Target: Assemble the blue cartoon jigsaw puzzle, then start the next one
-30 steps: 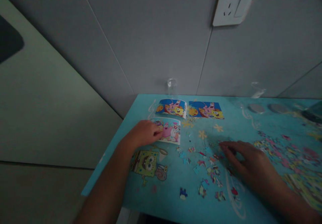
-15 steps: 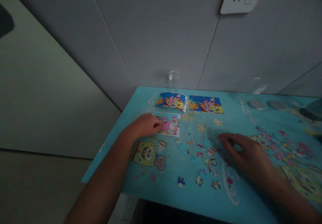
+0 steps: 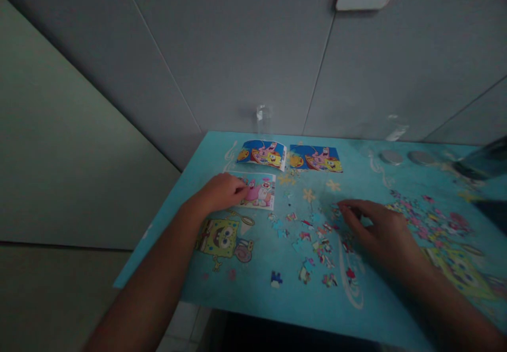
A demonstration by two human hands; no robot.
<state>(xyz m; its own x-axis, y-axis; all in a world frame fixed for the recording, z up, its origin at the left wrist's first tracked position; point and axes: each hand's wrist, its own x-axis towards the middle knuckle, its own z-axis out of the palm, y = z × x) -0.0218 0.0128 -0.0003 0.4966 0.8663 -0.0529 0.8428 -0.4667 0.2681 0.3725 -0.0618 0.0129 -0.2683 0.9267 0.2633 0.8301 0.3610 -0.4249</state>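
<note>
My left hand [image 3: 222, 192] rests over the left part of a picture card [image 3: 261, 192] showing pink cartoon characters. Its fingers are curled in, and whether they hold anything is hidden. To the right, my right hand [image 3: 374, 225] is closed in a pinch above the table, with what looks like a small puzzle piece [image 3: 336, 205] at its fingertips. Loose jigsaw pieces [image 3: 322, 246] lie scattered between my hands, in front of and below the right fingertips. One blue and white piece [image 3: 276, 279] sits apart near the front edge.
Behind stand a curled blue picture card [image 3: 261, 154] and a flat one [image 3: 316, 158]. A clear jar [image 3: 263, 120] is by the wall. Two silver lids [image 3: 391, 157] lie at the back right, near a denser heap of pieces [image 3: 431, 217]. Another person's dark sleeve [image 3: 493, 212] shows at the right edge.
The whole view has shifted slightly, moving things left and up. Both hands keep nearly the same places over the table. At far right, a clear jar has tilted or moved further into view.
</note>
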